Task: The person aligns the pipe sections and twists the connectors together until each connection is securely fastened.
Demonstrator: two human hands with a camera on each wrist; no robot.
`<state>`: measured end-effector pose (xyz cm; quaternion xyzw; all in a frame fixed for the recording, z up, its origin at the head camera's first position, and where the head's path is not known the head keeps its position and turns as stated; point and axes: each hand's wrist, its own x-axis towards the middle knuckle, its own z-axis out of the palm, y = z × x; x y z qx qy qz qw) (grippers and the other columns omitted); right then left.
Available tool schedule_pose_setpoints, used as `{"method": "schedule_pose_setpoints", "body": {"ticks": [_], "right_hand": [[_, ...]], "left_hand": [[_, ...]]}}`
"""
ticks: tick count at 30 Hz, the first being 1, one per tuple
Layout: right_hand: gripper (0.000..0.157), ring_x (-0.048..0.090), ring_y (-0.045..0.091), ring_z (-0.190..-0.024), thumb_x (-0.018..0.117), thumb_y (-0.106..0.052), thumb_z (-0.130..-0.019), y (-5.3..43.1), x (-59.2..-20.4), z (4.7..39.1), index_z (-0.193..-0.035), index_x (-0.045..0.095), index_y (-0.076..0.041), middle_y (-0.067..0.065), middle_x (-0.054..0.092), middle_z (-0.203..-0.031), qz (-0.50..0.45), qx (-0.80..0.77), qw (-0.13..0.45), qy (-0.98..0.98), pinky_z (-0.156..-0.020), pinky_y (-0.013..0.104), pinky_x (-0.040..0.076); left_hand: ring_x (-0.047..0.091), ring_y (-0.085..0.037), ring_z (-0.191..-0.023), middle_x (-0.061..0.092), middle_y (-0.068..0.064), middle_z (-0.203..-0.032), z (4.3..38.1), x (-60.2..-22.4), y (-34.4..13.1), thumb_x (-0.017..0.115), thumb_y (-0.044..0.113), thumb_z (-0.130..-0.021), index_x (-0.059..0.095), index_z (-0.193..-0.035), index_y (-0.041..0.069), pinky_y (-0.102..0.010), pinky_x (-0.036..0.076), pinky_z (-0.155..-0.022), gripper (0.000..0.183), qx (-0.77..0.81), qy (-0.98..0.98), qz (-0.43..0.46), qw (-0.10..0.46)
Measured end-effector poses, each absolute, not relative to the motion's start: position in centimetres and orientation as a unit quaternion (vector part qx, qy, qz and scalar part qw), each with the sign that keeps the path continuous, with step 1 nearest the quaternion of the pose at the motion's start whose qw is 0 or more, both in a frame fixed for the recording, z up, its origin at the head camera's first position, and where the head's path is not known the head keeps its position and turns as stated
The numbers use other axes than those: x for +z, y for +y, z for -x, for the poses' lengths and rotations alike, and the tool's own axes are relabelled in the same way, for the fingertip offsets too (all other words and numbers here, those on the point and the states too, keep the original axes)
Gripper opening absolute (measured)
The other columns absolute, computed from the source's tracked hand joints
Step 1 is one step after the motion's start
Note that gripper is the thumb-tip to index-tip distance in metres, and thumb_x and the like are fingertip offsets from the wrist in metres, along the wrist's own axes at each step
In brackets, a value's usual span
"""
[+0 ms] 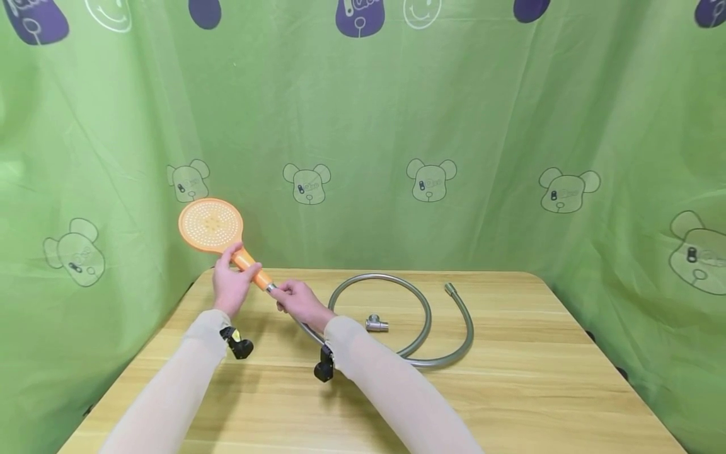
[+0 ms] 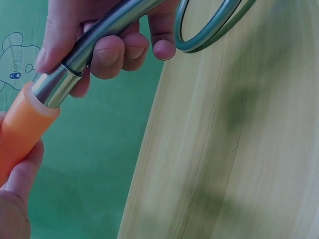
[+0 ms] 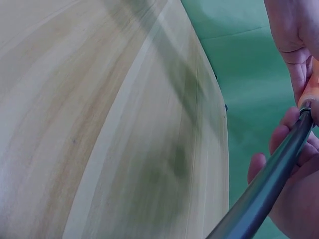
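An orange shower head with a round, pale, perforated face is held up over the table's back left corner. My left hand grips its orange handle. At the handle's lower end, my right hand pinches the metal end of a grey shower hose between thumb and fingers. In the left wrist view the hose's metal connector meets the handle's open end. From the right hand the hose runs down to the table and loops there, its other end fitting lying at the right.
A small chrome tee-shaped valve lies on the wooden table inside the hose loop. A green curtain with bear prints hangs behind and along both sides of the table. A black camera mount sits on each wrist.
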<state>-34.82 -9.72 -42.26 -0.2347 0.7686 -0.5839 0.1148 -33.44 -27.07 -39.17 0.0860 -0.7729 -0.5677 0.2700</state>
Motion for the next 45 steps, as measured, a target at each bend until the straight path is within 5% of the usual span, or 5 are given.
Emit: {"method": "schedule_pose_setpoints", "body": {"ticks": [11,18,25,35,45], "right_hand": [[0.024,0.055,0.014,-0.068,0.072,-0.029,-0.094,-9.55,-41.98,34.54,-0.101,0.06,-0.01,0.002,0.064,-0.075,0.223,-0.595,0.113,0.764,-0.059,0.022,0.044],[0.028,0.049,0.011,-0.064,0.06,-0.034,-0.101,-9.64,-41.77,34.41,-0.095,0.069,-0.009,0.0,0.061,-0.071,0.236,-0.582,0.094,0.773,-0.056,0.022,0.039],[0.024,0.054,0.013,-0.068,0.071,-0.031,-0.094,-9.41,-42.07,34.53,-0.096,0.062,-0.009,0.001,0.064,-0.076,0.217,-0.579,0.097,0.78,-0.059,0.023,0.045],[0.024,0.05,0.01,-0.063,0.063,-0.026,-0.1,-9.77,-42.09,34.61,-0.094,0.065,-0.003,-0.001,0.06,-0.069,0.236,-0.593,0.101,0.763,-0.056,0.02,0.04],[0.021,0.063,0.017,-0.08,0.074,-0.03,-0.091,-9.07,-41.61,34.48,-0.097,0.072,-0.01,0.0,0.07,-0.084,0.238,-0.555,0.087,0.792,-0.069,0.026,0.049]], "left_hand": [[0.054,-0.018,-0.09,0.042,-0.017,-0.14,33.14,-38.96,-26.8,0.076,0.012,-0.088,0.046,-0.15,0.022,-0.016,0.053,-0.066,0.07,-0.572,-0.77,-0.086,0.27],[0.055,-0.019,-0.091,0.042,-0.016,-0.14,33.02,-38.78,-26.66,0.075,0.012,-0.089,0.045,-0.151,0.024,-0.015,0.054,-0.067,0.07,-0.571,-0.768,-0.089,0.275],[0.055,-0.02,-0.091,0.042,-0.016,-0.14,33.17,-38.78,-26.46,0.076,0.013,-0.088,0.046,-0.15,0.026,-0.019,0.055,-0.069,0.07,-0.573,-0.77,-0.088,0.267],[0.054,-0.018,-0.089,0.042,-0.016,-0.137,33.03,-39.06,-26.76,0.076,0.014,-0.089,0.044,-0.152,0.025,-0.016,0.054,-0.066,0.071,-0.575,-0.767,-0.096,0.268],[0.054,-0.018,-0.091,0.042,-0.016,-0.138,33.09,-38.94,-26.64,0.076,0.011,-0.088,0.045,-0.151,0.023,-0.015,0.054,-0.067,0.07,-0.576,-0.765,-0.087,0.274]]}}
